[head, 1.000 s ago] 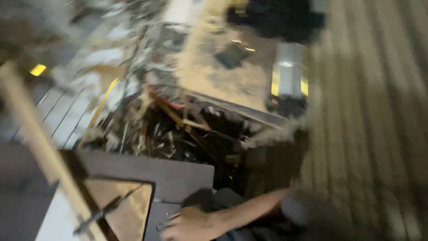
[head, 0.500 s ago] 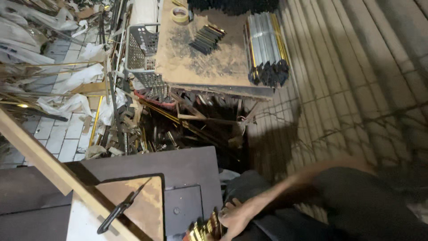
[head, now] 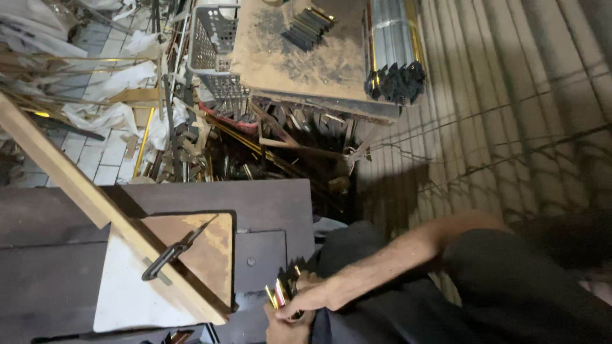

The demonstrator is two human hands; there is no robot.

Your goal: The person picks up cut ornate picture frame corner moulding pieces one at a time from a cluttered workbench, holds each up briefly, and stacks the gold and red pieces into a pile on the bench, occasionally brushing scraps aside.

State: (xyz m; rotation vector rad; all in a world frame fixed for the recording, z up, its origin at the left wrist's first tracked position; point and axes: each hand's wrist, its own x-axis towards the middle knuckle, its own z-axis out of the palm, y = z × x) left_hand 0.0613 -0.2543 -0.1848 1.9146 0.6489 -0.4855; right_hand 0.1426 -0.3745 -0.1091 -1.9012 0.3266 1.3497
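Observation:
My right hand (head: pixel 310 297) reaches in from the right on a bare forearm and grips a small bundle of short gold and black metal strips (head: pixel 284 285). My left hand (head: pixel 282 329) is just under it at the bottom edge, mostly cut off, and seems to support the bundle from below. Both hands are at the near corner of a dark workbench (head: pixel 268 204), in front of my dark clothing.
A wooden board (head: pixel 204 255) lies on the bench with a long wooden strip (head: pixel 76 185) and a black-handled tool (head: pixel 167 256) across it. Beyond are a scrap pile (head: pixel 255 153), a grey basket (head: pixel 213 38), a dusty table (head: pixel 280 64) with bundled metal profiles (head: pixel 392 44), and a ribbed wall (head: pixel 510 95).
A second ago my right hand lay low at the bench edge; it now holds the metal strips up, with the left hand under them. The view has steadied and sharpened.

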